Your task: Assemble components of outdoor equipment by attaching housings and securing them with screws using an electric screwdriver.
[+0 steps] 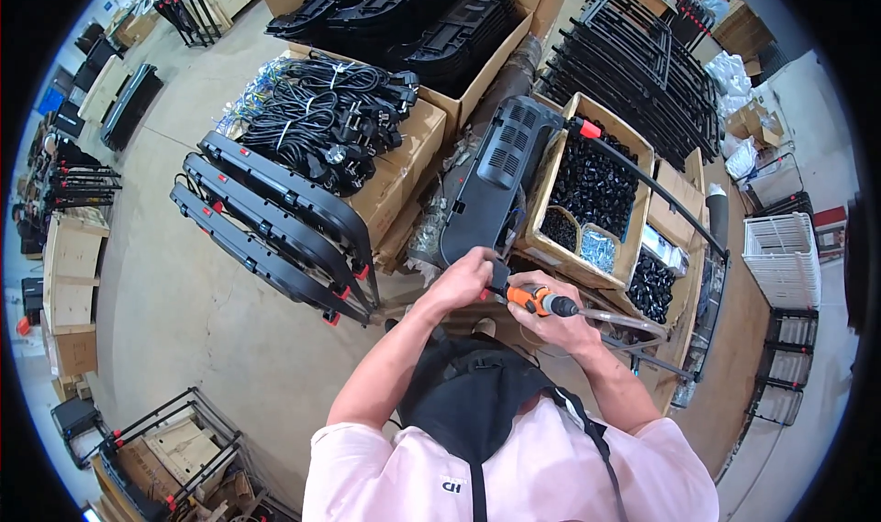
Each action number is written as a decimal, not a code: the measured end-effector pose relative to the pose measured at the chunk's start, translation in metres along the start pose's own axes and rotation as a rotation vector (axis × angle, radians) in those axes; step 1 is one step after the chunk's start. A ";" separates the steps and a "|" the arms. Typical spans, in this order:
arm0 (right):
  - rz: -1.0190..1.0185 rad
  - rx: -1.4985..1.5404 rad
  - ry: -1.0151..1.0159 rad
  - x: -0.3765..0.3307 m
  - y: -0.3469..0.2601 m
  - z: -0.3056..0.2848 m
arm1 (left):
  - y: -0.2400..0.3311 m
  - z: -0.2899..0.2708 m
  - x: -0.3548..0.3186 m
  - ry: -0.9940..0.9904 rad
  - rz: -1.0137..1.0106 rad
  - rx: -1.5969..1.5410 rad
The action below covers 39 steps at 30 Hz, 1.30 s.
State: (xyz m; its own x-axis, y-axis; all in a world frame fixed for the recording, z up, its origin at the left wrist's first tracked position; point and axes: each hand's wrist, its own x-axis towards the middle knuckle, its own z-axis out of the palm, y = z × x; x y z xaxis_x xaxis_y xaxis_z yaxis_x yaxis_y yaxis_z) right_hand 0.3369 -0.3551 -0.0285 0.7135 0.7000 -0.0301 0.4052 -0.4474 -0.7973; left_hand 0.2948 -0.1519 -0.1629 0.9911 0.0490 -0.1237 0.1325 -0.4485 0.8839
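Observation:
In front of my body I hold an orange and black cordless drill, its chuck turned to the right. My right hand wraps round the drill's body. Closed fingers of my left hand grip the black block at the drill's other end; a small red spot shows beside them. Just beyond my hands lies a long black plastic housing with a vented cover. A black frame tube with a red fitting runs from its far end over the parts box.
To the right, a wooden parts box holds black pieces and silver screws. Bundled black cables lie on a carton at the left, above several curved black frames. Black trays and stacked metal frames stand farther back.

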 end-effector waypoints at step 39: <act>0.076 0.366 0.028 -0.012 -0.003 0.006 | 0.001 0.044 -0.060 0.110 -0.639 -1.860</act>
State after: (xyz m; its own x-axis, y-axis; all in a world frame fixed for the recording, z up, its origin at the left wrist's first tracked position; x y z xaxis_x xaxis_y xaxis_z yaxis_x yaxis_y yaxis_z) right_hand 0.3241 -0.3585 -0.0290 0.7513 0.6545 -0.0846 0.1233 -0.2651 -0.9563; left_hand 0.2353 -0.1947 -0.1747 0.7882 -0.1249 -0.6026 0.1836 0.9823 0.0366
